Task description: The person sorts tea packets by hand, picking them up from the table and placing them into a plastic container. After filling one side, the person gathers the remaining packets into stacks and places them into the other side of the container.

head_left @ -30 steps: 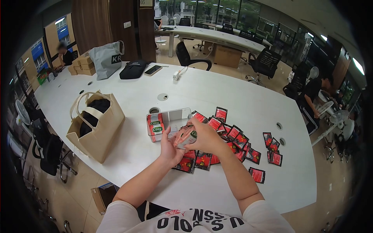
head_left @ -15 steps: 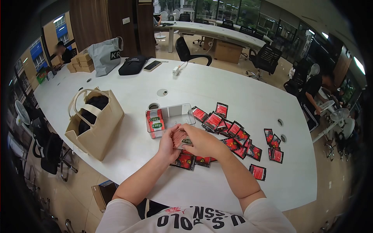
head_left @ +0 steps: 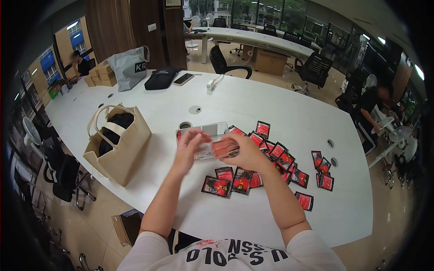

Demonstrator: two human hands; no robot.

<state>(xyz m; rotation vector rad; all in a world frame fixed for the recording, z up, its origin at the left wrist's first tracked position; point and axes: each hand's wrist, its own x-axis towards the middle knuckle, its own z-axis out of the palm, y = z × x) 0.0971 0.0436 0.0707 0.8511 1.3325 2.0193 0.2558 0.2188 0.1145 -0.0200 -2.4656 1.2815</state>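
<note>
My right hand (head_left: 247, 152) grips a stack of small red packets (head_left: 224, 148) in front of the clear plastic box (head_left: 216, 129). To its left, my left hand (head_left: 190, 147) is raised over the box's left side, somewhat blurred, with its fingers apart and nothing seen in them. It hides most of the red packets standing in that side of the box. Red and black sachets (head_left: 242, 180) lie on the table below my hands, and a larger heap of sachets (head_left: 275, 153) spreads to the right.
A cream tote bag (head_left: 131, 153) with dark cloth inside stands at the left of the white table (head_left: 253, 221). Toward the back are a grey bag (head_left: 128, 70), a black pouch (head_left: 159, 79), a phone (head_left: 184, 79) and a white plug (head_left: 211, 84). Other people sit farther off.
My hands have come apart: the left has let go of the packets, which stay in my right hand. Both have moved away from me toward the box, uncovering sachets below.
</note>
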